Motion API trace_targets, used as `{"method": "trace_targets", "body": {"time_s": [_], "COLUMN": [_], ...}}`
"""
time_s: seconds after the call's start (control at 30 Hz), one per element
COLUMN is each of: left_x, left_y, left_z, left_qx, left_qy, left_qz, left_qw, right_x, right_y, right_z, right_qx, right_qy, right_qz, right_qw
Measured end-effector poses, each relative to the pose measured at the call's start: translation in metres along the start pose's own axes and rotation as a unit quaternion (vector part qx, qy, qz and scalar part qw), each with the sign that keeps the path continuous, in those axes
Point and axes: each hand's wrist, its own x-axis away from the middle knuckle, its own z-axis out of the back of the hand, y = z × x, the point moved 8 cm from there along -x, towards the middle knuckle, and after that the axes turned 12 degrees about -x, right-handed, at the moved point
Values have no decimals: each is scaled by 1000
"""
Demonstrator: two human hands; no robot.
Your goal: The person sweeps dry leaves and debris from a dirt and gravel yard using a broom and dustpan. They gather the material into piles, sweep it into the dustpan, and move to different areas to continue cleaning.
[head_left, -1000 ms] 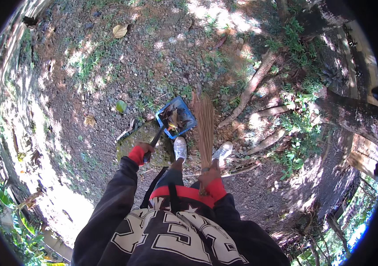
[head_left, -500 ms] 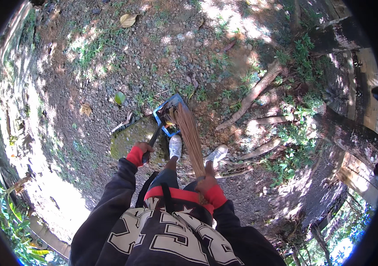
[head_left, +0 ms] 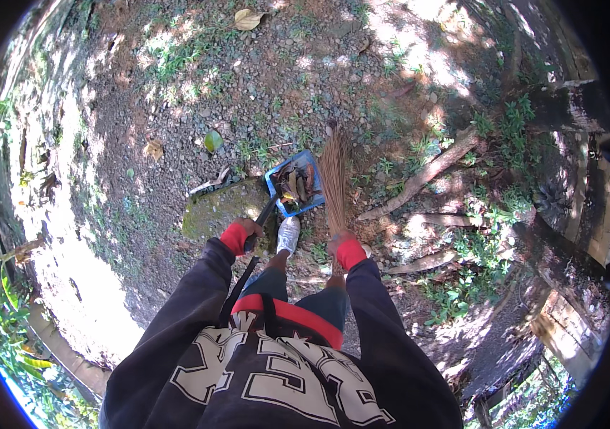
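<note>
Sweeping leaves, frame centre

Left hand (head_left: 249, 230) gripping dark handle of blue dustpan (head_left: 295, 183), square, full of brown dry leaves, tilted on gravel. Right hand (head_left: 338, 242) closed around stick broom (head_left: 333, 179), tan bristles fanned just right of pan

The blue dustpan (head_left: 295, 184) sits on the gravel ground just ahead of the person's white shoe, its tray holding dry brown leaves and bits of debris; its dark long handle slants down and left to the left hand (head_left: 250, 230), which grips it. The stick broom (head_left: 333, 179), a bundle of thin brown bristles, stands nearly upright just right of the dustpan, bristle tips fanned beside the pan's right edge; the right hand (head_left: 338, 242) grasps its lower end.
</note>
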Motion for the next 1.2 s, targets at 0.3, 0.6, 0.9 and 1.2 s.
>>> {"method": "trace_targets", "body": {"time_s": [0.3,0.6,0.9,1.2], "left_x": [7,96,123,142], "left_y": [-37,-63,-88,-90], "left_z": [9,69,145,279], "left_qx": [38,260,393,465], "left_qy": [-60,-54,-5,33], "left_qz": [-69,-83,-112,-111], "left_qw": [995,961,913,878], "right_x": [145,203,205,100], "right_y": [-25,-120,-241,-376], "right_z": [-5,52,66,60], "right_qx": [9,107,-78,-119], "right_qy": [-34,-2,-56,-48], "right_qz": [-12,120,254,252], "right_qw": [999,987,962,959]}}
